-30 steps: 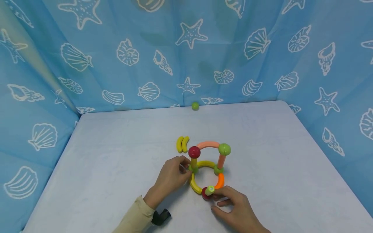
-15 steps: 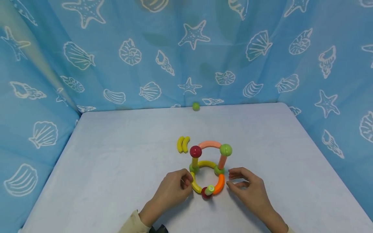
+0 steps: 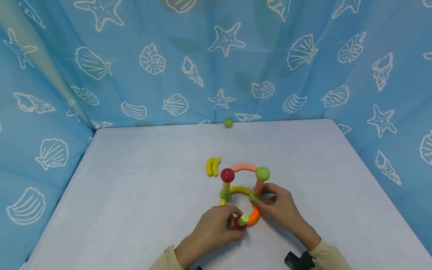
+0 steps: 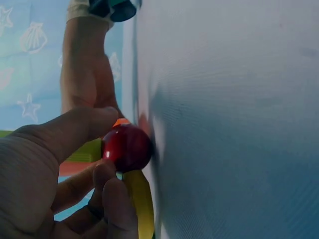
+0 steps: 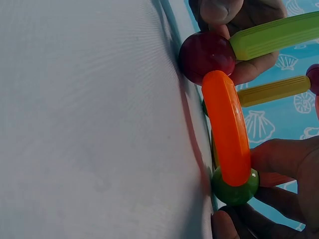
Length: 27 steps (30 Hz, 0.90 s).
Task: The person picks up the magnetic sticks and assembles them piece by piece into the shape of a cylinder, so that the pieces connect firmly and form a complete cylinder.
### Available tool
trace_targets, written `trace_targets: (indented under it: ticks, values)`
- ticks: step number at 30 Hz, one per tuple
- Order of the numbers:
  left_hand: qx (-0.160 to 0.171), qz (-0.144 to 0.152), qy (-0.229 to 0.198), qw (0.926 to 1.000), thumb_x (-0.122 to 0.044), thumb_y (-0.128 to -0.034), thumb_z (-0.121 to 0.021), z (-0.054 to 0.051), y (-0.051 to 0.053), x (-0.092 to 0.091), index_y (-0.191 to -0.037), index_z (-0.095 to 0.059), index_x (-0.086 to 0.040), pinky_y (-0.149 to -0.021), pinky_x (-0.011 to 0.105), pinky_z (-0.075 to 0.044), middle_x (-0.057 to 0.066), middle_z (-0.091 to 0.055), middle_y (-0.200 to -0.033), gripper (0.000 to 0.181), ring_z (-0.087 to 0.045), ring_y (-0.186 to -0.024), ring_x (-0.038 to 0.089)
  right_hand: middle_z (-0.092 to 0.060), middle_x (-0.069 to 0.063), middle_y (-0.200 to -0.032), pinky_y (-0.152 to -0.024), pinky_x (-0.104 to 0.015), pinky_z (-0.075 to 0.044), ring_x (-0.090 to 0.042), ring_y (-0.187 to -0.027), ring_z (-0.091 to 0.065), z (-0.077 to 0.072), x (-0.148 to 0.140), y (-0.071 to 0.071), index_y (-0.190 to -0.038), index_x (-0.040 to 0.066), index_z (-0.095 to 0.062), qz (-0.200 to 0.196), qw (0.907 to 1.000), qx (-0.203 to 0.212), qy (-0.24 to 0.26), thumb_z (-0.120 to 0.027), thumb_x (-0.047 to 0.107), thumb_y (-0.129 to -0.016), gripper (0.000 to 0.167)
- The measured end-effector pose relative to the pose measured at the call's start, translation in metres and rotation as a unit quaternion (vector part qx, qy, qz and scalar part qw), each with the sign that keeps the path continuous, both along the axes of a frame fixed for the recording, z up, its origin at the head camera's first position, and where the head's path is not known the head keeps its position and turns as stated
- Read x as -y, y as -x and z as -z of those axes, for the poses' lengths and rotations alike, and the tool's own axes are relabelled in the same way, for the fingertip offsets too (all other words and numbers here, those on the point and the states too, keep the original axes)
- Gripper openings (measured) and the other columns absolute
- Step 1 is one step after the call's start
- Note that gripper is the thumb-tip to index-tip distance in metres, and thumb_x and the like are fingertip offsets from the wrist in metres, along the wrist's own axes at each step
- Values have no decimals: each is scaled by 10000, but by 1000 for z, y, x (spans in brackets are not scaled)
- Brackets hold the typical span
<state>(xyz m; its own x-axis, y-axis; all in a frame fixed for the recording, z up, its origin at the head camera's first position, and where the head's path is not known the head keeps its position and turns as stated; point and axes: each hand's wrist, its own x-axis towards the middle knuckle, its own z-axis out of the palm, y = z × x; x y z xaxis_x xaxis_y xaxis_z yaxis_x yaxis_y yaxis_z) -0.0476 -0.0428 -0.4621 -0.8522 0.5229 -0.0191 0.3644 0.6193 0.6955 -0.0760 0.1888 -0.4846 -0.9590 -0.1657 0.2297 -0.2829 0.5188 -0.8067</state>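
A ring of curved sticks and balls lies on the table, with upright rods on it. My left hand (image 3: 216, 227) pinches the front red ball (image 4: 128, 149), from which a light green rod (image 5: 279, 37) rises free-ended. My right hand (image 3: 281, 208) holds the lower green ball (image 5: 234, 191) between thumb and fingers. An orange curved stick (image 5: 227, 124) joins those two balls. At the back, a pink curved stick (image 3: 244, 167) bridges a raised red ball (image 3: 227, 175) and a raised green ball (image 3: 263, 173). My left hand partly covers the left yellow curved stick (image 4: 139, 204).
Two loose yellow curved sticks (image 3: 213, 167) lie behind and left of the structure. A single green ball (image 3: 228, 123) sits at the far edge of the white table (image 3: 141, 168). Behind hangs a blue shell-patterned curtain (image 3: 189, 56).
My right hand left the front red ball, moved right and back, and took hold of the right lower green ball. My left hand slid forward along the ring's left side onto the front red ball.
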Motion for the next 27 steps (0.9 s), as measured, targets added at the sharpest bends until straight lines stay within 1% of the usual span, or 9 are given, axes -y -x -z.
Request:
trace_targets:
  ticks: [3,7,12,16,21,23,27]
  values:
    - [-166,-15,88,9998,-229,-777,-868,0,0,-1,-991,-719,-182,-542,164,-429,-141,-527,-663,266,-472,-587,-3,-708,2,-970,-646,-281,-555,-191,-852,-646,1,1,2,-1050,82,-715,-17,10000,13,-48,-849,130,-800,288]
    - [-257,-34,124,9996,-230,-782,-871,0,1,1,-983,-723,-182,-542,166,-426,-139,-519,-658,254,-469,-585,2,-702,18,-948,-637,-269,-550,-178,-839,-641,2,1,3,-1029,95,-713,4,9999,15,-120,-847,130,-796,272]
    - [-283,17,137,9995,-203,-791,-854,0,3,5,-998,-733,-176,-557,172,-429,-145,-521,-687,241,-478,-610,4,-697,20,-940,-617,-262,-539,-180,-829,-637,2,-3,-1,-1011,95,-707,99,9997,-32,-205,-849,146,-796,263]
    - [-192,-2,63,9998,-181,-795,-844,0,6,9,-985,-729,-176,-572,179,-439,-146,-532,-720,222,-486,-632,10,-695,39,-930,-609,-257,-536,-175,-831,-638,2,-6,-5,-984,126,-700,145,9996,58,-217,-856,176,-798,248]
    - [-94,-161,130,9997,-181,-806,-830,0,10,16,-979,-711,-191,-585,189,-453,-145,-543,-740,210,-497,-648,28,-695,52,-929,-605,-261,-543,-178,-851,-647,0,-10,-13,-966,161,-684,185,9995,178,-187,-856,175,-801,239]
    - [-151,-242,160,9995,-181,-809,-820,1,12,19,-988,-704,-187,-580,189,-454,-144,-545,-748,213,-498,-644,31,-693,56,-929,-609,-263,-551,-177,-854,-648,-2,-10,-18,-977,164,-681,221,9992,276,-197,-855,165,-801,247]
    - [-285,-387,76,9988,-151,-810,-798,3,14,25,-994,-689,-157,-563,195,-456,-125,-559,-773,214,-502,-622,37,-684,77,-913,-619,-264,-565,-157,-843,-651,-3,-10,-26,-977,182,-672,259,9986,426,-160,-860,148,-794,264]
